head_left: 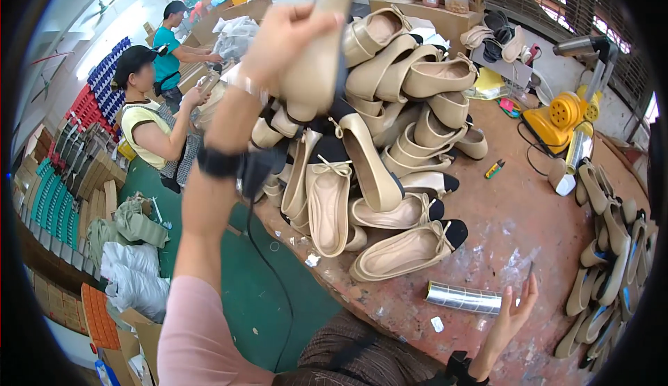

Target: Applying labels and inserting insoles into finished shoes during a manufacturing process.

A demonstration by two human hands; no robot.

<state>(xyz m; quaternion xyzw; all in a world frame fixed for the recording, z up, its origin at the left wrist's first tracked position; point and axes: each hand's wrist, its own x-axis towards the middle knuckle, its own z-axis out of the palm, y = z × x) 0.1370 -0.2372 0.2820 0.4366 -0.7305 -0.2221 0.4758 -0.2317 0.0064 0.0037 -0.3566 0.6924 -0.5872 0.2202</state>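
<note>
My left hand is raised high over the pile and grips a beige flat shoe, smeared by motion. Below it lies a big heap of beige ballet flats, several with black toe caps and small bows. At the lower right, my right hand hovers by a shiny silver roll on the table. From its fingertips a thin dark stick points upward; its exact kind is too small to make out.
A yellow blower-like machine with a metal nozzle stands at the table's right back. More flats are stacked at the right edge. A small cutter lies mid-table. Two people work at the left. A black cable hangs beside my left arm.
</note>
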